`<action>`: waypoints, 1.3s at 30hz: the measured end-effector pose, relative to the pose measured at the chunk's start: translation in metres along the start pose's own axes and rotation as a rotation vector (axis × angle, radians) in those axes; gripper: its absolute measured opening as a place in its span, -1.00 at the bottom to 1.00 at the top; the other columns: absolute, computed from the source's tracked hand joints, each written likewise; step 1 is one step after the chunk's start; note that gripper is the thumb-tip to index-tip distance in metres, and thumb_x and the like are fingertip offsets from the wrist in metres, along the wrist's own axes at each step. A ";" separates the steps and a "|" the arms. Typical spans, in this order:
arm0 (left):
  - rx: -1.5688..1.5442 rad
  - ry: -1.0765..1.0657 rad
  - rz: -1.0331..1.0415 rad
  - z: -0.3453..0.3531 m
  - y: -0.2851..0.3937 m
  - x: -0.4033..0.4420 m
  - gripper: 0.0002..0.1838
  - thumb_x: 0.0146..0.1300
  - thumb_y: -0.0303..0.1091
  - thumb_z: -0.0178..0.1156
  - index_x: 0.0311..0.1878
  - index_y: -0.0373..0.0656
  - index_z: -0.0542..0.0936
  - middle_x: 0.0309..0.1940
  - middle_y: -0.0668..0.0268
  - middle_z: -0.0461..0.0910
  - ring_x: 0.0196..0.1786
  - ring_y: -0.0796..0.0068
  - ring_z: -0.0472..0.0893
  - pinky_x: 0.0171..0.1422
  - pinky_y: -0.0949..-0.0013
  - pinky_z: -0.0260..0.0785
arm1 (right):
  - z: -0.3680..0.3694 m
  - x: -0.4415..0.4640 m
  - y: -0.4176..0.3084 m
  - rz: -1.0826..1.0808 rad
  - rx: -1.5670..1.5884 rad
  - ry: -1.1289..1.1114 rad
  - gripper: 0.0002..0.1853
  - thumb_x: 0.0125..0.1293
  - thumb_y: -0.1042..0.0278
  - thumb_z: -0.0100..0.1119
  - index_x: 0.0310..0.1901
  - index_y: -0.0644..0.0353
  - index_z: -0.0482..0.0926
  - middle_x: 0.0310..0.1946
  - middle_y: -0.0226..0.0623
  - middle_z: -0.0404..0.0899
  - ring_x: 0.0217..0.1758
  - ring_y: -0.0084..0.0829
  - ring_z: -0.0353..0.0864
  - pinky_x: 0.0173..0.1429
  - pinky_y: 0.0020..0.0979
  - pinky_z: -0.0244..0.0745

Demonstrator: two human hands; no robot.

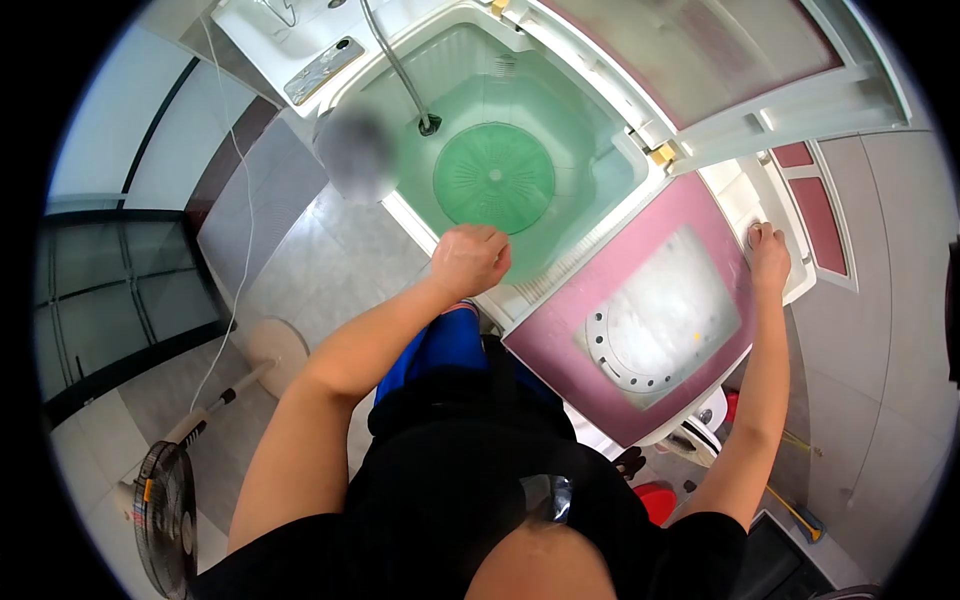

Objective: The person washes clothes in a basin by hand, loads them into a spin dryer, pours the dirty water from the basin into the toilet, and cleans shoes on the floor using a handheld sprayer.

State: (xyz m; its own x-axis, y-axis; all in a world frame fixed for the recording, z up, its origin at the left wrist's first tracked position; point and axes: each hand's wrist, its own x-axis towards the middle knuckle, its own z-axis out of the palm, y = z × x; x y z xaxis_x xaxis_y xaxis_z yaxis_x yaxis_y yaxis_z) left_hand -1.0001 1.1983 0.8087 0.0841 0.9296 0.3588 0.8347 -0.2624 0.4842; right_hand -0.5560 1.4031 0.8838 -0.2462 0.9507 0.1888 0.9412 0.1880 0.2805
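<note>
A twin-tub washing machine stands before me, its wash tub (pixel 590 210) open over a green ribbed disc (pixel 494 176) at the bottom. Over the tub's front edge is my left hand (pixel 470 260), fingers curled into a loose fist with nothing visible in them. My right hand (pixel 768 262) reaches to the control panel (pixel 735 195), its fingers closed round a small knob (pixel 754 232) that they partly cover. Between my hands lies the closed pink lid (pixel 680 215) of the spin side, with a see-through window. A grey hose (pixel 395 65) hangs into the tub.
The raised wash lid (pixel 700 50) leans at the back. A white sink (pixel 265 45) adjoins the tub at the left. A blurred grey round shape (pixel 355 155) is beside the tub. A fan (pixel 165 515) stands lower left; a red item (pixel 655 503) is on the floor.
</note>
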 end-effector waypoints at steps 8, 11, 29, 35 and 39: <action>-0.003 0.011 0.005 -0.001 0.002 0.002 -0.87 -0.04 -0.41 0.23 -0.58 -0.14 0.47 -0.62 0.26 0.47 -0.53 0.17 0.52 -0.45 0.17 0.38 | -0.003 -0.005 -0.011 0.061 0.039 0.044 -0.78 0.34 0.19 0.05 -0.22 0.19 0.53 -0.35 -0.06 0.52 -0.32 -0.04 0.59 -0.26 -0.13 0.50; -0.005 -0.007 -0.010 -0.002 0.003 0.002 -0.87 -0.02 -0.41 0.22 -0.57 -0.14 0.47 -0.61 0.25 0.47 -0.51 0.17 0.52 -0.43 0.16 0.37 | -0.007 -0.005 -0.013 0.069 0.047 0.045 -0.79 0.33 0.21 0.07 -0.23 0.19 0.54 -0.36 -0.06 0.52 -0.32 -0.05 0.59 -0.25 -0.14 0.50; 0.046 -0.044 -0.027 0.002 0.002 0.001 -0.88 -0.01 -0.38 0.21 -0.57 -0.13 0.49 -0.62 0.25 0.49 -0.55 0.17 0.52 -0.46 0.16 0.39 | -0.005 -0.004 -0.013 0.086 0.054 0.070 -0.80 0.29 0.22 0.11 -0.25 0.20 0.53 -0.37 -0.06 0.52 -0.32 -0.05 0.60 -0.27 -0.13 0.51; 0.033 -0.051 -0.040 0.001 0.003 0.001 -0.87 0.04 -0.40 0.21 -0.54 -0.15 0.47 -0.62 0.24 0.46 -0.53 0.15 0.51 -0.44 0.14 0.34 | -0.002 -0.003 -0.010 0.065 0.037 0.075 -0.79 0.29 0.21 0.10 -0.24 0.20 0.53 -0.37 -0.05 0.53 -0.32 -0.03 0.60 -0.27 -0.13 0.52; 0.037 -0.060 -0.046 0.001 0.003 0.001 -0.87 0.05 -0.40 0.20 -0.54 -0.15 0.47 -0.61 0.24 0.46 -0.53 0.15 0.51 -0.44 0.15 0.35 | -0.003 -0.002 -0.010 0.070 0.031 0.068 -0.78 0.29 0.21 0.11 -0.25 0.21 0.54 -0.38 -0.04 0.53 -0.32 -0.03 0.60 -0.26 -0.13 0.52</action>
State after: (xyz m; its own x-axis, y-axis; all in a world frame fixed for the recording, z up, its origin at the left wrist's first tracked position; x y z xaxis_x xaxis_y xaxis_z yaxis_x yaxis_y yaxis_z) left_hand -0.9968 1.1987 0.8094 0.0766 0.9545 0.2881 0.8578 -0.2104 0.4689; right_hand -0.5658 1.3983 0.8831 -0.1935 0.9430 0.2708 0.9631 0.1301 0.2355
